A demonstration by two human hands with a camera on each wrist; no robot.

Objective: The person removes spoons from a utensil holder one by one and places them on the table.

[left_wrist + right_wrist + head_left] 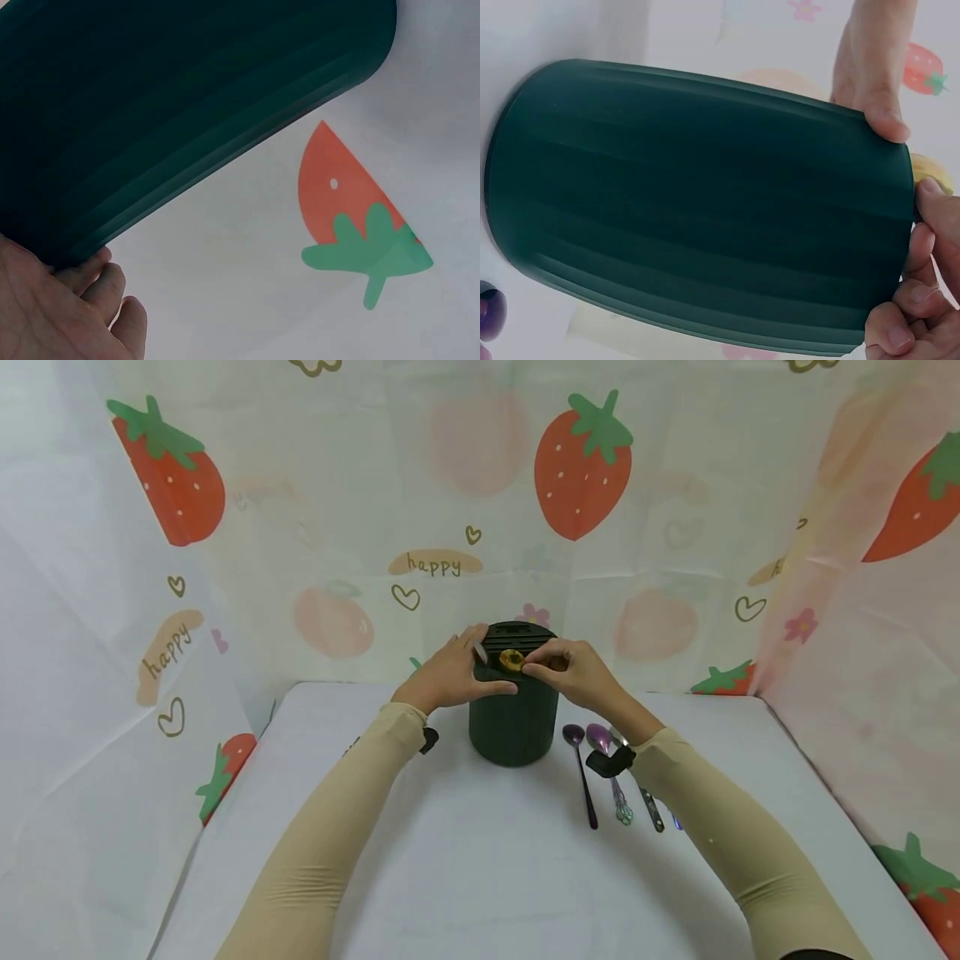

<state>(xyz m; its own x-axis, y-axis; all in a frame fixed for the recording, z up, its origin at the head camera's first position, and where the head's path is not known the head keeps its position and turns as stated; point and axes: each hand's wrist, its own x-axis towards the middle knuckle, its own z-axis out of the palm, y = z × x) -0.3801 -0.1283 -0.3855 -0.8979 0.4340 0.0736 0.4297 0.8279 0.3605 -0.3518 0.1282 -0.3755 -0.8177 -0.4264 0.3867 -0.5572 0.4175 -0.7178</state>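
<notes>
A dark green utensil holder [513, 722] with a slotted top stands upright on the table. My left hand [453, 675] grips its upper left side, the thumb lying across the front near the rim. At the top opening, my right hand [576, 675] pinches a gold-coloured spoon [512, 660], of which only the rounded bowl shows; the rest is hidden. Beside my left fingers, a silvery rounded piece [481, 652] sticks up from the holder. In the right wrist view the ribbed holder [697, 202] lies between the camera and part of the spoon [932, 171].
Right of the holder lie a dark purple spoon [574, 735], a purple spoon with an ornate handle [600, 739] and a dark-handled utensil [651, 810]. A blue handle tip [677, 821] shows beside my right sleeve. Strawberry-print cloth [337, 527] surrounds the white table [480, 877].
</notes>
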